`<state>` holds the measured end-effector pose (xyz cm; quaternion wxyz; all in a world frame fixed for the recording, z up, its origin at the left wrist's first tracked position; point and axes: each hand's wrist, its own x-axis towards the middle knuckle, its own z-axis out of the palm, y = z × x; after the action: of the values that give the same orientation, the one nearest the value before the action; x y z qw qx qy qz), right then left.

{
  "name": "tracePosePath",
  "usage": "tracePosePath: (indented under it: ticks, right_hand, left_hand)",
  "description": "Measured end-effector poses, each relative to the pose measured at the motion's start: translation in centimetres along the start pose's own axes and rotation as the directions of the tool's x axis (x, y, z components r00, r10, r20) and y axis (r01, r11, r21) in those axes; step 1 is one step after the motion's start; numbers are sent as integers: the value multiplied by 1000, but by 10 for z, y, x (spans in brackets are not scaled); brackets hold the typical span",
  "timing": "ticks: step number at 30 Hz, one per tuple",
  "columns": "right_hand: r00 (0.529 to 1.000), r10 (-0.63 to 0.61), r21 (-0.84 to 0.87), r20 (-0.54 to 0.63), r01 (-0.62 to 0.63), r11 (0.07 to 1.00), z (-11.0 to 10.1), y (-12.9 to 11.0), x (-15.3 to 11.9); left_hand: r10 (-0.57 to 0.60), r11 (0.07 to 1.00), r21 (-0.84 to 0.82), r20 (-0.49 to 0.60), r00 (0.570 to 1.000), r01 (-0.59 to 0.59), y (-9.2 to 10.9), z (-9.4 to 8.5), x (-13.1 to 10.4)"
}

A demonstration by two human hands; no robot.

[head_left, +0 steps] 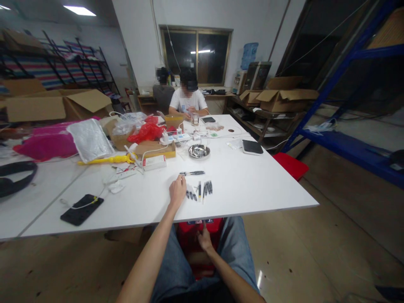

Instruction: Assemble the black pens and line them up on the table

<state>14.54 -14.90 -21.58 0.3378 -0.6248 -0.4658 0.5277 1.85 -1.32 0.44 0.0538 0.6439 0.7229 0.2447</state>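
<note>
My left hand (178, 190) is at the table's front part, its fingers pinched together at the left end of some black pens (195, 173) lying crosswise. Whether it grips a pen is too small to tell. Just right of this hand lie several short black pen parts (191, 195), thin dark refills (200, 191) and a group of black pen pieces (208, 187). My right hand (204, 239) is below the table edge, over the red stool between my legs, with a finger stretched towards a dark object (199, 221) under the edge.
A steel bowl (199, 151) stands behind the pens. Left are a white box (154, 163), a black phone (82, 209), a power strip (176, 138) and bags. A black-topped device (252, 147) lies right. Across the table sits a person in a white shirt (188, 100); another is behind.
</note>
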Motion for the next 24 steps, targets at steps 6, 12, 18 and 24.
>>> tracePosePath:
  ticks: [6,12,18,24]
  right_hand:
    - [984,-36,34,174,31,999,4,8,2]
    - [982,-43,131,184,19,991,5,32,1]
    - [997,-8,181,74,-5,983,-2,46,1]
    - [998,-56,211,-13,58,976,-2,49,-4]
  left_hand:
    - [7,1000,-18,-24,1000,-7,-2,1,0]
    - [16,1000,-19,-29,999,-17,-2,1,-1]
    - [18,999,-42,-25,1000,-19,-4,3,0]
    - [9,995,-102,-29,1000,-12,-5,4,2]
